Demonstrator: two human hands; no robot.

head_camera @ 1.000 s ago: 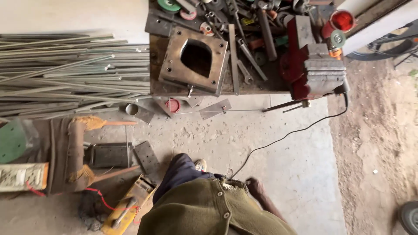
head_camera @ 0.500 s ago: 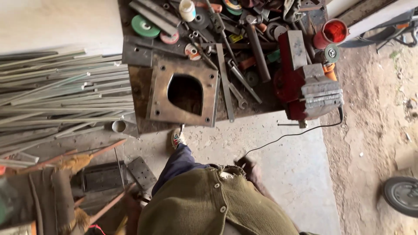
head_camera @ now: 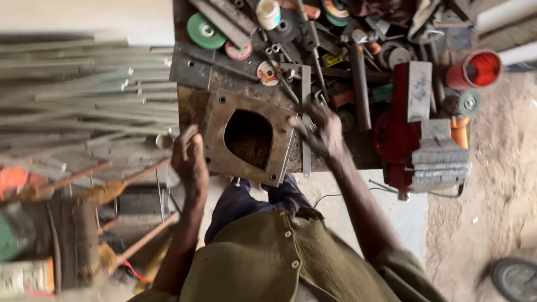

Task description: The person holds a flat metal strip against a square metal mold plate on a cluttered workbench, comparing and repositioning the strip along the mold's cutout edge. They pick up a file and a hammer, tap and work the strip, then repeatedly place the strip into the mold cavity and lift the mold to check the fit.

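Your left hand (head_camera: 189, 156) sits at the left edge of the rusty square steel plate with the large rounded cut-out (head_camera: 249, 137), fingers curled, though blur hides whether it grips. Your right hand (head_camera: 318, 130) hovers blurred at the plate's right edge, hold unclear. The plate lies flat on the cluttered desk (head_camera: 190, 103), left of the red bench vise (head_camera: 417, 131). Judge it heavy, stiff, rough-edged: take it by opposite edges. Behind the plate, small tools blur together.

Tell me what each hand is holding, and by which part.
Both hands are on the rusty metal plate with the big hole: left hand at its left edge, right hand at its right edge. Blur hides whether either actually grips.
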